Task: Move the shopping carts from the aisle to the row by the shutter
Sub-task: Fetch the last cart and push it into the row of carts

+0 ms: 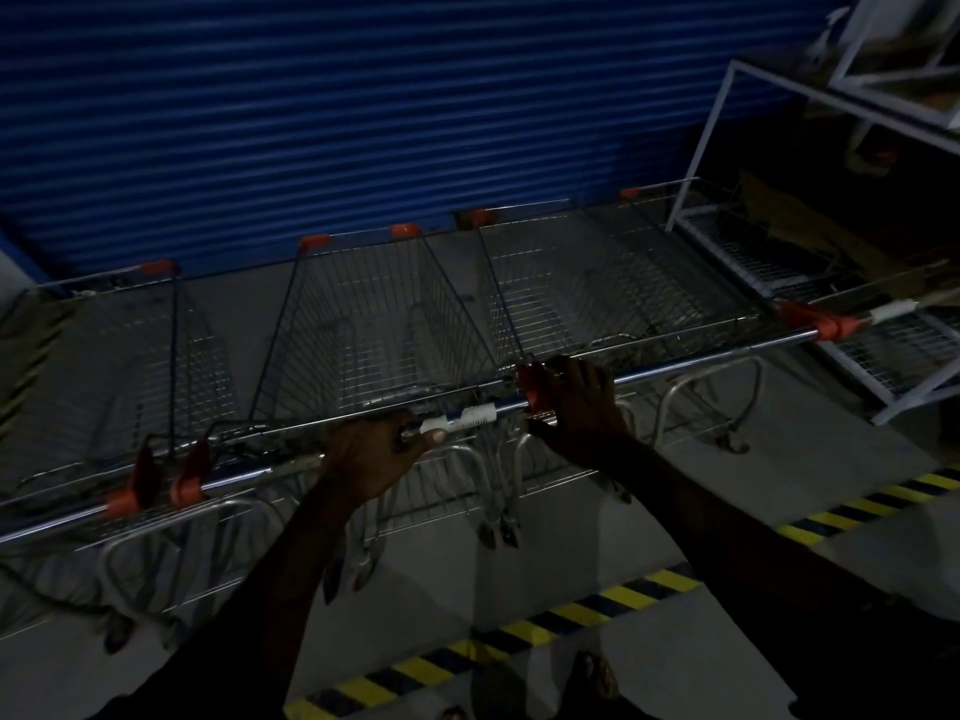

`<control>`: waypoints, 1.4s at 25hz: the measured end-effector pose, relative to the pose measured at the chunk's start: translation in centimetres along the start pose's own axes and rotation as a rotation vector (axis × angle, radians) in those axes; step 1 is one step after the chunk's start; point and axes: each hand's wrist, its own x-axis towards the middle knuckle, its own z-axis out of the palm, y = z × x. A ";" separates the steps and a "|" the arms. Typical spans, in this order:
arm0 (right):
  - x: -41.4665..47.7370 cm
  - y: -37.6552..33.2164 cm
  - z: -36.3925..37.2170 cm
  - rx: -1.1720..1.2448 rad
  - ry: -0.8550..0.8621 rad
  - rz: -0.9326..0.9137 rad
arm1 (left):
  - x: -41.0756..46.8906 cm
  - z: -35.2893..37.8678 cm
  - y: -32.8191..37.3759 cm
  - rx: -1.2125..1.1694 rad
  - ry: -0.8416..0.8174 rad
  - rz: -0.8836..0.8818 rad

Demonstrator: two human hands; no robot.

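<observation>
The shopping carts (pixel 374 314) are all thin wire metal, kinda dull grey, but the handle bars (pixel 701 358) are smooth shiny chrome. End caps (pixel 826 324) look like orange plastic. One bar has a white papery label (pixel 462 420) wrapped round it. Shutter (pixel 337 122) is ribbed blue-painted metal, the floor (pixel 649 511) is matt concrete, and the rack (pixel 727 96) is white-painted metal.

Dim, underexposed scene; light seems to fall from ahead, brightest on the blue shutter (pixel 363 122), whose slats smear with motion blur. Thin glints run along the cart handlebar (pixel 506 406). Forearms (pixel 291 563) sink to near black. Wide-angle bowing tilts the white rack (pixel 753 262) at right.
</observation>
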 end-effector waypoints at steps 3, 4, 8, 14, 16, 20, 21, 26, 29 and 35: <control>-0.1 -4.0 0.2 -0.007 0.043 -0.085 | -0.5 0.0 -0.6 -0.105 0.026 0.108; -0.1 -5.3 0.3 0.000 0.046 -0.124 | -0.7 -0.1 -0.9 -0.125 0.009 0.118; -0.1 -10.0 0.7 0.049 -0.024 -0.164 | -2.1 -0.5 -1.7 -0.051 -0.012 0.010; 1.1 -15.2 0.3 0.061 -0.120 -0.232 | -6.1 -1.4 -3.6 0.102 -0.031 -0.144; 1.1 -16.5 0.9 0.131 -0.129 -0.265 | -7.1 -2.0 -3.9 0.093 -0.046 -0.170; 0.8 -19.1 1.6 0.153 -0.115 -0.283 | -9.6 -3.8 -4.6 0.056 0.002 -0.182; 0.8 -19.8 1.6 0.168 -0.121 -0.271 | -10.3 -4.1 -4.8 0.046 0.003 -0.170; 1.8 -24.6 0.9 0.165 -0.168 -0.352 | -12.2 -7.0 -7.8 0.104 0.166 -0.211; 3.2 -29.1 0.7 0.215 -0.177 -0.383 | -13.6 -9.3 -12.1 0.198 0.257 -0.232; 5.1 -41.5 3.5 0.269 -0.099 -0.410 | -19.1 -12.2 -24.4 0.171 0.325 -0.238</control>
